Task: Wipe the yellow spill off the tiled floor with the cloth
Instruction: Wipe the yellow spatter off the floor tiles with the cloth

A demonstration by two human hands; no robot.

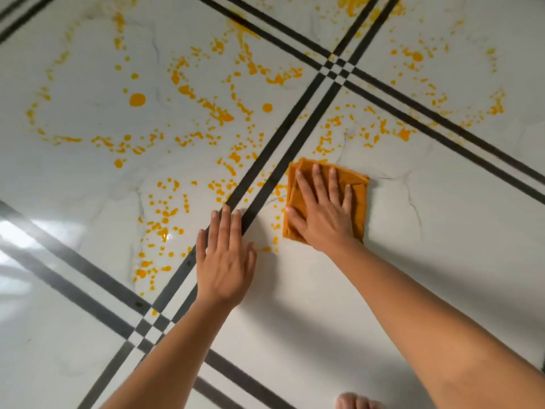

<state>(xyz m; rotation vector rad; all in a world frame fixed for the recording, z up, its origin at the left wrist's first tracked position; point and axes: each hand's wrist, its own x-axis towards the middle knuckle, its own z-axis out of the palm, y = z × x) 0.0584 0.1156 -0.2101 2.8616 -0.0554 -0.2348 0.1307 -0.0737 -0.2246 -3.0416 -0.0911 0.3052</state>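
**Cloth at the near edge of a spill that lies ahead and to the left**

The right hand (321, 208) lies flat on a folded orange cloth (360, 211), fingers straight and spread, and presses it onto the white marble-look tiled floor (442, 246). The left hand (225, 267) holds nothing. Its fingers are straight and close together, and it appears to rest palm-down on the floor just left of the cloth, fingertips at a pair of dark inlaid stripes (259, 175) that run diagonally away from the person.

The yellow spill (137, 99) lies almost wholly beyond and to the left of the cloth. Small drops sit just beside the cloth's left edge, between the two hands, and more lie just past its far edge. From there the mess spreads away across several tiles, its long run going side to side over the far part of the view. The tile to the right of the cloth and toward the person shows no yellow. The right hand, already on the cloth, is the nearer one for the work, so I judge the coming stroke should go forward and leftward over the stripes.

The spill looks wet and glossy: round blobs, beaded trails and looping rings of fine droplets, bright orange-yellow and close in colour to the cloth. Most of it remains to be wiped.
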